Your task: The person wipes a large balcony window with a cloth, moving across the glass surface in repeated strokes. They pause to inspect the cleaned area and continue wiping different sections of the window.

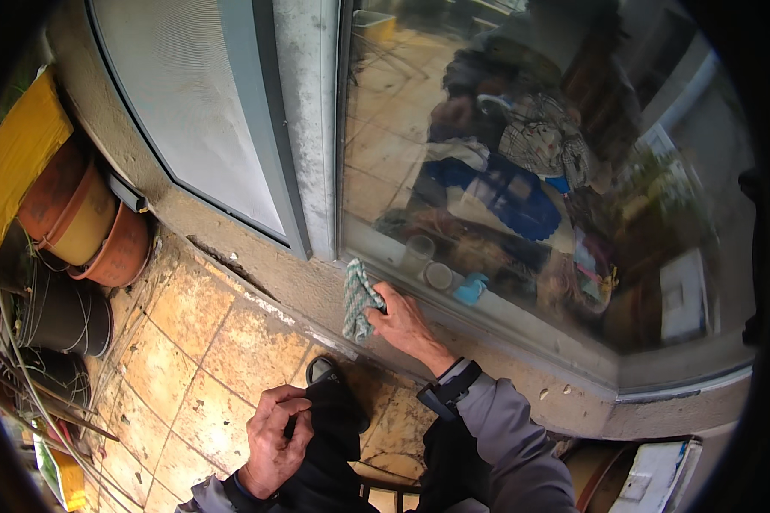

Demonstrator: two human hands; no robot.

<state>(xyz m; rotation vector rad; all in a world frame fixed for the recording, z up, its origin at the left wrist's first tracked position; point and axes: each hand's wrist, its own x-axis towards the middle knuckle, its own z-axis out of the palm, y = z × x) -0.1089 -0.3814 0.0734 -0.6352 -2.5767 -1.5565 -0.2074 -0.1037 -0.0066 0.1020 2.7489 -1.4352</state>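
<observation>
My right hand [404, 320] pinches a folded green-and-white checked cloth [359, 304] between thumb and fingers. The cloth hangs at the lower left corner of a window pane [385, 192], in front of the metal frame and the rough concrete sill [324, 295]; whether it touches them I cannot tell. Over my thigh, my left hand [276, 436] is raised with its fingers curled in, and nothing shows in it. Behind the glass, a clear cup [417, 253], a second small round container [438, 276] and a light blue object [470, 288] stand along the inner ledge.
Stacked clay pots [119, 250], black pots [64, 314], a yellow container [22, 160] and thin dry stems crowd the left side. A screen panel [192, 109] adjoins the window. Soiled tiles [192, 385] cover the floor. A white box-like object [651, 478] lies at lower right.
</observation>
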